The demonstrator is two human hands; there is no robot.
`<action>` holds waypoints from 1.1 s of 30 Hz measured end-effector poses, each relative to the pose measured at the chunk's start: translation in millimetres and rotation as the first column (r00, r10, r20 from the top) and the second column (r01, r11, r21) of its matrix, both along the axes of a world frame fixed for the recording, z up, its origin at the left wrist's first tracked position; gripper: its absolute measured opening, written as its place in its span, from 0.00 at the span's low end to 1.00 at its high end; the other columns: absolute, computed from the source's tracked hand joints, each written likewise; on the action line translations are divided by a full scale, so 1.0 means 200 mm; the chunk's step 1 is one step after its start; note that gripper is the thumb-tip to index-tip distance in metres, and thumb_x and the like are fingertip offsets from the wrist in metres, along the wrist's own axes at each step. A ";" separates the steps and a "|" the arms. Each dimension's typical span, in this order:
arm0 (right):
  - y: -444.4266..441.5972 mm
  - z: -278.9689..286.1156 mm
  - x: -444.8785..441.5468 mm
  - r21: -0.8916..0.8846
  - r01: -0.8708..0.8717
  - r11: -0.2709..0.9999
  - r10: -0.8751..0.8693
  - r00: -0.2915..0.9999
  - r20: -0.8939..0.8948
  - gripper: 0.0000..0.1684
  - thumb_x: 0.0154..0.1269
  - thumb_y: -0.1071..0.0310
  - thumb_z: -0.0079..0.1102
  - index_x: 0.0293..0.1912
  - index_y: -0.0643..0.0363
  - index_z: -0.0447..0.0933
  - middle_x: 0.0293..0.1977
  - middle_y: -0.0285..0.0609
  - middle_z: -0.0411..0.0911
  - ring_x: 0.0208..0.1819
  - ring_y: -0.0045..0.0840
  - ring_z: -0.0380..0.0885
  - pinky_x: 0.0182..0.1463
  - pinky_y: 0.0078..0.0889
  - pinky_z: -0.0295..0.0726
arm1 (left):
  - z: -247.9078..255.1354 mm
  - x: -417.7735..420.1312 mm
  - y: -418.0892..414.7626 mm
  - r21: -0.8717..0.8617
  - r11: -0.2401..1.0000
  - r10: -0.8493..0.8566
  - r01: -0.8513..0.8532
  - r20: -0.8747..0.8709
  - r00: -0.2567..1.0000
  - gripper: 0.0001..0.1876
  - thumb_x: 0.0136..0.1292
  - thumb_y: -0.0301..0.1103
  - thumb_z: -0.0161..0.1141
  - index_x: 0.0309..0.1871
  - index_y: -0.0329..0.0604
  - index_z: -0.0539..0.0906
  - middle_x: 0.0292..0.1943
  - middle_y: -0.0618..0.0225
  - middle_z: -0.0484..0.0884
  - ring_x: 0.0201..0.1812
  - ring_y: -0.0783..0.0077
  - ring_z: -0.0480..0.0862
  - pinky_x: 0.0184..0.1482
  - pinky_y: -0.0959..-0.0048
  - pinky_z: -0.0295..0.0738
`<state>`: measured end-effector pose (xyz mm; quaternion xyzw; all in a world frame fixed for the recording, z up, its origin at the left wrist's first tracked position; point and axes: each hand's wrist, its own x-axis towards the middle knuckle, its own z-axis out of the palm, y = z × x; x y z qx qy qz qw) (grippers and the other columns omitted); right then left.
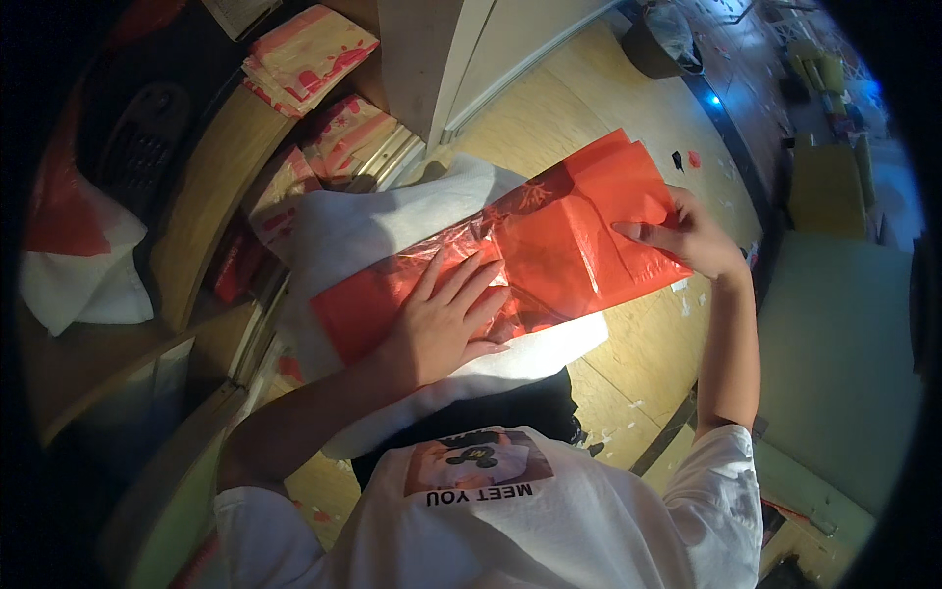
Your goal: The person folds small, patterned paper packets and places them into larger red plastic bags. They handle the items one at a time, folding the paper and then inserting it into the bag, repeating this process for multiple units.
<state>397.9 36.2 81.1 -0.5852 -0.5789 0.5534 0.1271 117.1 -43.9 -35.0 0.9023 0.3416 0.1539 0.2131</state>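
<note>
A long, flat red plastic bag (559,250) with a dark printed pattern near its upper edge lies slanting over a folded white cloth or soft padding (353,228) in front of my body. My left hand (449,316) rests flat on the bag's left half, fingers spread, holding nothing between them. With its thumb on top and the fingers behind, my right hand (684,232) grips the bag's right end. That end reaches past the white padding, above the floor. The tips of the right fingers are partly hidden by the plastic.
Left stands a curved wooden shelf (221,184) with printed plastic packets (316,55), more packets (349,136) beside it, a dark telephone (147,132) and a red-and-white cloth (88,258). A bin (659,44) stands at the top right, a pale green surface (831,353) at right. Scraps litter the floor.
</note>
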 end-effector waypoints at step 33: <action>-0.30 -0.23 -1.08 0.118 -0.323 0.939 0.275 0.912 0.305 0.31 0.48 0.69 0.60 0.49 0.68 0.58 0.43 0.61 0.70 0.42 0.52 0.74 0.43 0.49 0.75 | 0.28 -0.46 -0.10 -0.981 -0.070 0.993 0.181 -0.052 0.101 0.26 0.63 0.47 0.55 0.60 0.43 0.66 0.55 0.64 0.70 0.54 0.71 0.72 0.58 0.68 0.65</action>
